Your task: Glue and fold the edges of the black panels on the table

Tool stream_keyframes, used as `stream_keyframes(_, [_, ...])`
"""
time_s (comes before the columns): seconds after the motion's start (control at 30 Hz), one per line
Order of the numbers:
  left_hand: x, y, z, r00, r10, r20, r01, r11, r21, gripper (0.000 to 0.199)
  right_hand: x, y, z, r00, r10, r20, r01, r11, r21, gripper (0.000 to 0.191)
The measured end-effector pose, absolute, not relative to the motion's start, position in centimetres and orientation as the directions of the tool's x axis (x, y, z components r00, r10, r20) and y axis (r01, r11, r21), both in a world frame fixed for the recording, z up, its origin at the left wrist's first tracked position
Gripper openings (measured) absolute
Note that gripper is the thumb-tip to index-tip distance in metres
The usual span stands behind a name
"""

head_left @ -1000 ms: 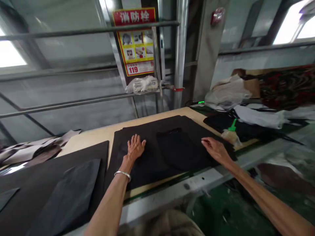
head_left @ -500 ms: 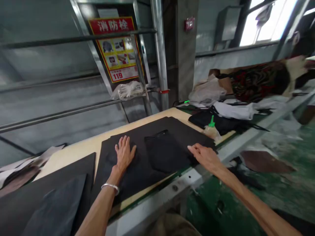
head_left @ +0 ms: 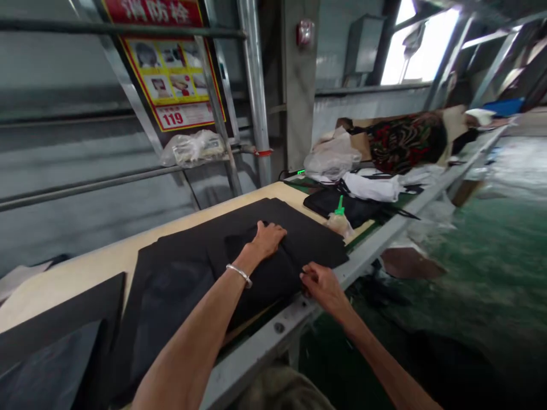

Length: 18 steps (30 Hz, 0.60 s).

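A black fabric piece (head_left: 267, 276) lies on a larger stack of dark sheets (head_left: 179, 242) on the bench. Across its upper part rests my left hand (head_left: 268, 238), palm down, fingers bent slightly to the right and holding nothing. A silver bangle (head_left: 239, 274) circles that wrist. At the piece's right corner, close to the bench edge, the fingers of my right hand (head_left: 321, 286) are pinched together on its edge. Another smooth dark piece (head_left: 175, 296) lies on the stack to the left, partly behind my left forearm.
More dark sheets (head_left: 64, 307) lie at the left. A green-nozzled glue bottle (head_left: 339, 219) stands beyond the stack, near black and white cloth (head_left: 371, 187) and a clear plastic bag (head_left: 333, 156). A metal rail (head_left: 363, 253) edges the bench; scraps lie on the green floor.
My left hand has moved right, from the left side of the stack onto the black fabric piece. My right hand has come in to its near right corner. The view has turned right.
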<state>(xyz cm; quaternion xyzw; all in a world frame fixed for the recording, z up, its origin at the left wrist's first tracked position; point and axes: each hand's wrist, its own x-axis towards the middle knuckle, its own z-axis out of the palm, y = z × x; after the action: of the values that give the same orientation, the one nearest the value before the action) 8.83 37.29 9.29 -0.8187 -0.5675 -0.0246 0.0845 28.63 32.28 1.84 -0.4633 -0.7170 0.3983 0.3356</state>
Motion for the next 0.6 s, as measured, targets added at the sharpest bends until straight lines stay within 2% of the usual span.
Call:
stream_keyframes(0.17, [7.6,37.6,9.2,0.366,0.925,0.105,0.929,-0.357,-0.095,0.032,29.4,31.6,1.7,-0.310,0.916,0.253,0.322,0.352,-0.879,0.031])
stream_keyframes(0.33, [5.6,37.9,10.9,0.347,0.919,0.186,0.938,-0.343,-0.055,0.026,30.2,33.7,3.7,-0.200,0.906,0.373,0.342,0.421,-0.840,0.031])
stream_keyframes(0.43, [4.9,38.9,14.2,0.336,0.881,0.331,0.936,-0.350,-0.019,0.028,30.5,36.5,7.8,-0.077,0.822,0.565,0.330,0.556,-0.763,0.025])
stream_keyframes(0.5, [4.7,39.7,17.4,0.323,0.815,0.481,0.930,-0.369,0.002,0.028,30.7,37.9,11.8,0.013,0.680,0.733,0.340,0.687,-0.642,0.020])
stream_keyframes(0.6, [4.4,40.6,22.2,0.290,0.568,0.771,0.879,-0.476,0.020,0.024,31.0,38.3,17.4,0.041,0.415,0.909,0.388,0.832,-0.397,0.012])
